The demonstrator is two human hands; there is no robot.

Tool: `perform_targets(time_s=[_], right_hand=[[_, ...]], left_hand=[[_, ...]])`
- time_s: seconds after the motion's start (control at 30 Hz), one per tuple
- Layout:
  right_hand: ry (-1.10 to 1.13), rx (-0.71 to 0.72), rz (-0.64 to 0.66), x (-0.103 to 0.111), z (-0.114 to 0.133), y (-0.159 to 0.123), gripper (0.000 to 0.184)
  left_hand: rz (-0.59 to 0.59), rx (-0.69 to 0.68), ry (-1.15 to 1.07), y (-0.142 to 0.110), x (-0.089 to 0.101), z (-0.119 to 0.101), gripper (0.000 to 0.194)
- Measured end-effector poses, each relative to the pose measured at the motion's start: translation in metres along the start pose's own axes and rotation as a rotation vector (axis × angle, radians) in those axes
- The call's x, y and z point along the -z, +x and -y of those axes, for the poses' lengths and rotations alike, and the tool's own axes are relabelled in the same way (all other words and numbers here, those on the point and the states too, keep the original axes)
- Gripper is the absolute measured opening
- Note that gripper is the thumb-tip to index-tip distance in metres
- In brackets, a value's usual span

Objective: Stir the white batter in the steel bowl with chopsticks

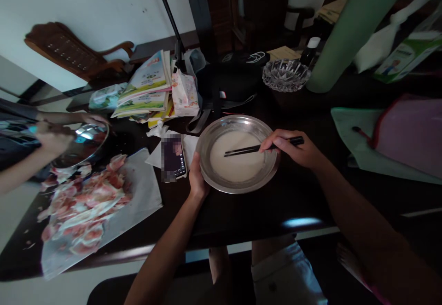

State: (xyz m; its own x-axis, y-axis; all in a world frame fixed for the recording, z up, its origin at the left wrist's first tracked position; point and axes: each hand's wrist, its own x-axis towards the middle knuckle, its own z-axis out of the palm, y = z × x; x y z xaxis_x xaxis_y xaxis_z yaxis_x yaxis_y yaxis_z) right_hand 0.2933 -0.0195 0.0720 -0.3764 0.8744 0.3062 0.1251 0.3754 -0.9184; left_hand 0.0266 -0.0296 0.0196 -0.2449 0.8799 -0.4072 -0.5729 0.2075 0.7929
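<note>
In front of me on the dark table stands a wide metal bowl [238, 187] with a whitish mixture [235, 169] in it. My left hand [198, 176] grips the bowl's left rim, thumb on the upper edge and the fingers hidden beneath. Over the bowl's right side, my right hand [290, 146] is closed around black chopsticks [241, 150]. Their tips point left, at or just above the mixture; I cannot tell whether they touch it. Left of the bowl, a phone [175, 158] with a lit screen lies on white paper [155, 158].
Pinkish-white peels [93, 199] cover a plastic sheet [148, 194] at the left. Another person's hand [55, 137] is over a metal bowl [103, 146] there. Behind are books [145, 84], a tissue pack [185, 93], a black bag [228, 82], a glass bowl [286, 76] and a green cylinder [348, 33].
</note>
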Motion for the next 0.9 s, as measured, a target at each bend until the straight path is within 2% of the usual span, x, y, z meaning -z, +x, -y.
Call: perform_targets(time_s=[0.07,0.23,0.33,0.4,0.57,0.73,0.8,0.9], right_hand=[[-0.031,-0.009,-0.075,0.002,0.0,0.0,0.034],[-0.039,0.002,-0.381,0.014,0.001,-0.001,0.043],[0.054,0.016,-0.448,0.022,0.0,-0.002,0.045],[0.113,0.024,-0.401,0.024,0.0,-0.003,0.044],[0.197,0.009,-0.165,0.016,0.003,-0.005,0.045],[0.064,-0.01,-0.007,0.001,0.002,0.0,0.04],[0.014,0.008,-0.004,-0.002,0.001,0.002,0.037],[-0.034,0.011,-0.117,0.001,0.001,0.003,0.037]], left_hand=[[0.021,-0.037,0.012,0.001,0.002,0.001,0.031],[0.032,-0.058,0.017,0.004,0.005,0.004,0.035],[0.01,-0.063,0.02,0.003,0.004,0.003,0.032],[0.008,-0.058,0.016,0.003,0.003,0.002,0.031],[0.018,-0.024,-0.008,0.002,0.002,0.001,0.031],[0.008,-0.034,-0.034,0.002,0.001,0.001,0.027],[0.001,-0.017,-0.036,0.001,0.001,0.001,0.028],[0.015,-0.006,-0.03,0.001,0.001,0.0,0.029]])
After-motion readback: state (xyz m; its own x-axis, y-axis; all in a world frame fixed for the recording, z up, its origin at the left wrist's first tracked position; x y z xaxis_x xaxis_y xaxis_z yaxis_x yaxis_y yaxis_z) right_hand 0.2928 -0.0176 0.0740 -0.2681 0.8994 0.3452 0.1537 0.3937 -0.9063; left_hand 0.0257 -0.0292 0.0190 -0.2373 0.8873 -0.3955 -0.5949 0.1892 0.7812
